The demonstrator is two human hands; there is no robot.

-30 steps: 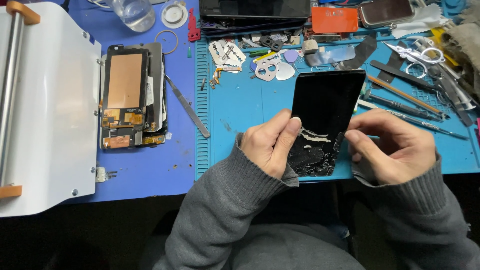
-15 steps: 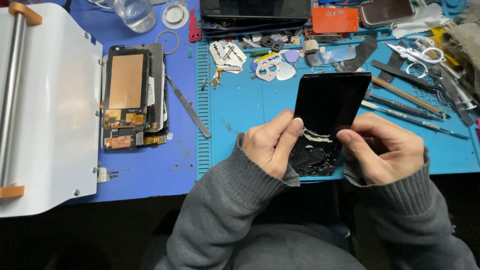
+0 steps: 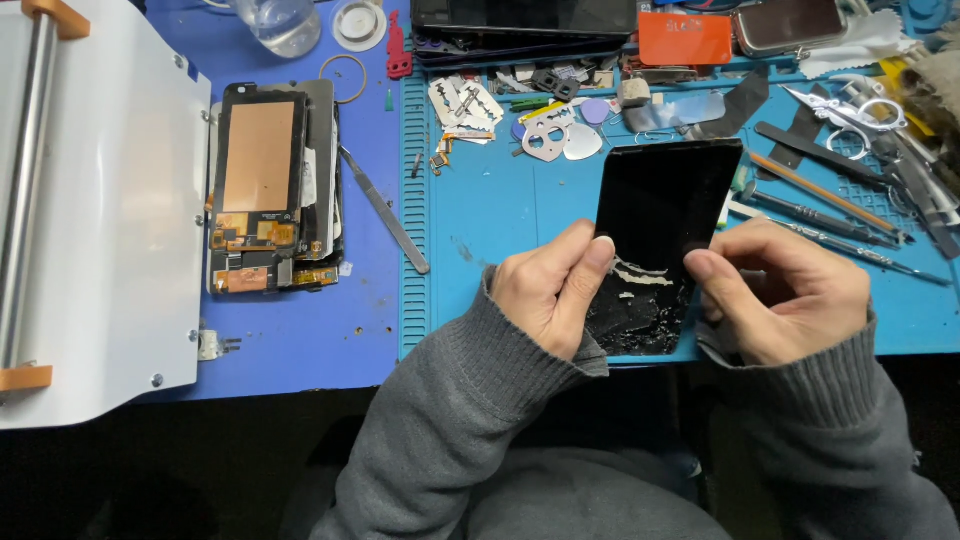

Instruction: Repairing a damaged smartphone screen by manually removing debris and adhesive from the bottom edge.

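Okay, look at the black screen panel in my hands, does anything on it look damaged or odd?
Yes. The black glass phone screen panel held between the left hand and right hand is broken at its lower end: the glass there is shattered into rough fragments, with pale whitish streaks across it. The upper part looks smooth and intact.
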